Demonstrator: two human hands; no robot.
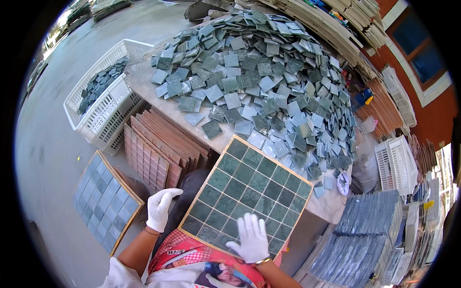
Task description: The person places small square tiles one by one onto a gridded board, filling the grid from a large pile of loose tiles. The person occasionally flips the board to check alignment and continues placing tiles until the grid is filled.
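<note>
One of two hands point(252, 237) touches one tile panel point(247, 194).

The green tiles point(250, 197) look like smooth, faintly veined stone with a soft sheen, edged by the tray's pale, wood-like rim point(273, 160). Matt white cloth gloves point(253, 244) cover both hands. The far heap of loose tiles point(249, 72) mixes dull and glossy stone. At left, the basket point(115, 108) is white plastic; at right, creased, shiny plastic film wraps the stacks point(367, 216).
</note>
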